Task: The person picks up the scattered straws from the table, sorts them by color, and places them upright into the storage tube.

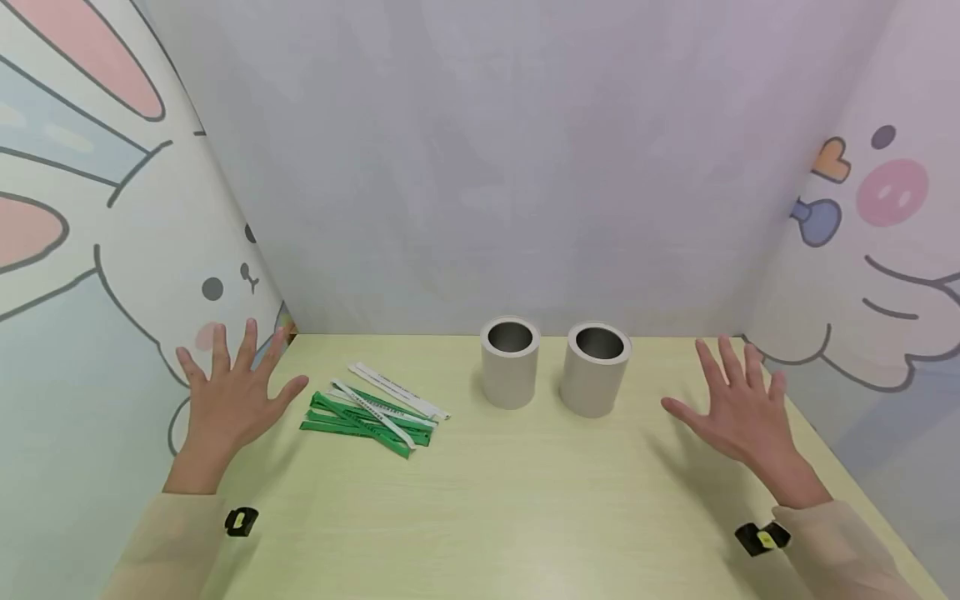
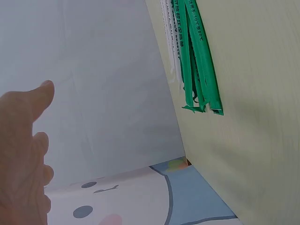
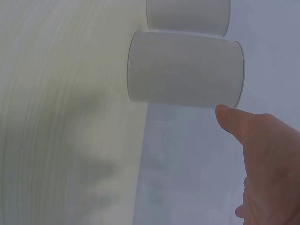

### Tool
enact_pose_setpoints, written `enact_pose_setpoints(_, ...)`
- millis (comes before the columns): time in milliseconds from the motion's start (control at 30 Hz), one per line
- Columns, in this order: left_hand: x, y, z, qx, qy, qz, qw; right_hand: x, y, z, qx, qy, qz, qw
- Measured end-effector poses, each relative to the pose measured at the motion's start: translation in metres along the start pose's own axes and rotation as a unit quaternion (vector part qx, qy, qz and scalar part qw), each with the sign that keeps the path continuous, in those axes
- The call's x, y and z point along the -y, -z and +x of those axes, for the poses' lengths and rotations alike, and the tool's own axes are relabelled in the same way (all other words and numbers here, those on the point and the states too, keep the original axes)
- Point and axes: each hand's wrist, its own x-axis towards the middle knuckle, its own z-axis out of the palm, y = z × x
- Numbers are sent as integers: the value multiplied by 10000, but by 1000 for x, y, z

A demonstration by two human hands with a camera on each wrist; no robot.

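My left hand (image 1: 231, 404) hovers over the table's left side, fingers spread, holding nothing. Just right of it lies a loose pile of thin paper-wrapped sticks, some in green wrappers (image 1: 345, 427), others in white wrappers (image 1: 397, 390). Those green wrappers (image 2: 202, 56) show printed characters in the left wrist view. Over the right side my right hand (image 1: 746, 412) is likewise spread and holds nothing. Two pale cylindrical cups with dark hollow insides stand upright at the back middle, a left cup (image 1: 509, 371) and a right cup (image 1: 592, 379). The right cup (image 3: 185, 70) is nearest my right hand.
A light wood-toned table (image 1: 517, 517) carries everything. Behind it rises a plain grey-white backdrop (image 1: 510, 167). Side panels stand at both edges, one with a cartoon rabbit (image 1: 165, 250), the other with a cartoon pig (image 1: 892, 250). Each sleeve has a small black wrist device beside it.
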Motion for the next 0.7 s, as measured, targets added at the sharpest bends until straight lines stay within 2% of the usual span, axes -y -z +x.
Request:
enact_pose_setpoints(433,-5,2,5,-12,-52,6,10000,5,4,6,114,24,315,9994)
enact_pose_setpoints(700,-15,3,9,26,-217,55,9997,13,10,11,557,-33,1120,9921)
